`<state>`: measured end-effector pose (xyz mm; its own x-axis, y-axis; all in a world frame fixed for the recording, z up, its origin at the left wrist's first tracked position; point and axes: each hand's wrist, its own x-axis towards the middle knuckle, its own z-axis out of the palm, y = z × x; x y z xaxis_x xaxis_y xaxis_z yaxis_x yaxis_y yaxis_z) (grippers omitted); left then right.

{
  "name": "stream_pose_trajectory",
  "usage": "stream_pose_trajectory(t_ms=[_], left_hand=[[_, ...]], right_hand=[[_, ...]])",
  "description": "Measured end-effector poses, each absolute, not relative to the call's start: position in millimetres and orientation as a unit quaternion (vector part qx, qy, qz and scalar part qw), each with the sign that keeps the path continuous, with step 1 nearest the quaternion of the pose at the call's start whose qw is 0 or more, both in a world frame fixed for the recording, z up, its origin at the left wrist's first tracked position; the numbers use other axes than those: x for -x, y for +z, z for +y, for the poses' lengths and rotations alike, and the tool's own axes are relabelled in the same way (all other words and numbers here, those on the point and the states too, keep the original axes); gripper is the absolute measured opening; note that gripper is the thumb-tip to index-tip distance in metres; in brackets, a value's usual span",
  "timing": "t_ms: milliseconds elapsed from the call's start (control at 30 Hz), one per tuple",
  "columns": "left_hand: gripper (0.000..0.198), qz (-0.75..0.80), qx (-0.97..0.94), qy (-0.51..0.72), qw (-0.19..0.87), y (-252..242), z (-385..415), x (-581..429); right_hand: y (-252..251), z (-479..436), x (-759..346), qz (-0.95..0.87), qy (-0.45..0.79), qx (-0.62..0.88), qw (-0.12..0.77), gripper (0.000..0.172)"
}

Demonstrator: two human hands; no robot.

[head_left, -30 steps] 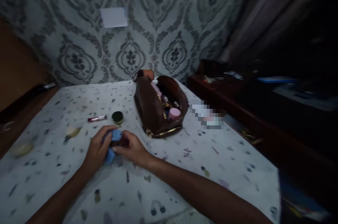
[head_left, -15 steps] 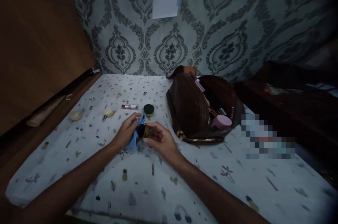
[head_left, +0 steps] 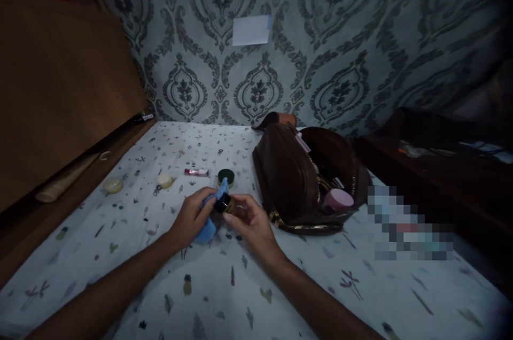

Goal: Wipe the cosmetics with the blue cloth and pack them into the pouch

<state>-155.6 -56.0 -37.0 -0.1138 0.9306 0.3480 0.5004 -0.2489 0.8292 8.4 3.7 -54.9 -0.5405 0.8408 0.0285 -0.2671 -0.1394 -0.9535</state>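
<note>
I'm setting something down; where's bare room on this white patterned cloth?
Free: the cloth on the near side of the left hand and right hand; the stretch between the red-and-clear tube and the grey patterned wall. Crowded: beyond both hands, where a round dark-lidded jar stands left of the brown zippered bag.

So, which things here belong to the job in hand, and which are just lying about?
In hand:
blue cloth, in the left hand
small dark jar, in the right hand

Seemingly just lying about, as neither hand holds them:
green-lidded jar
slim tube
two pale round items
open brown bag, with a pink-topped container inside
</note>
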Motion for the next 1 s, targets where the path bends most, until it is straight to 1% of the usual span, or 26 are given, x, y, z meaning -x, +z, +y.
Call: stream_pose_trajectory(t_ms=[133,200,300,367,500,633,733,833,1000], left_hand=[[0.029,0.531,-0.657,0.506,0.175,-40,-56,159],[0.029,0.51,-0.671,0.512,0.166,-41,-56,160],[0.03,0.484,-0.691,0.511,0.167,-42,-56,161],[0.03,0.478,-0.696,0.51,0.165,-43,-56,161],[0.031,0.495,-0.68,0.52,0.151,-46,-55,164],[0.023,0.525,-0.64,0.542,0.142,-48,-54,165],[0.018,0.566,-0.605,0.535,0.167,-45,-55,165],[0.02,0.6,-0.566,0.529,0.198,-40,-56,164],[0.02,0.6,-0.549,0.537,0.225,-36,-57,161]], right_hand=[[-55,5,-10,-0.538,0.682,0.287,0.404,0.044],[-56,6,-9,-0.527,0.683,0.299,0.407,0.047],[-57,9,-8,-0.472,0.718,0.297,0.417,0.054],[-56,9,-8,-0.424,0.756,0.278,0.415,0.053],[-53,10,-10,-0.37,0.809,0.251,0.382,0.041],[-48,9,-12,-0.355,0.849,0.229,0.319,0.042],[-44,5,-13,-0.36,0.857,0.22,0.295,0.043],[-43,2,-13,-0.377,0.844,0.226,0.307,0.045],[-50,3,-11,-0.42,0.791,0.247,0.37,0.046]])
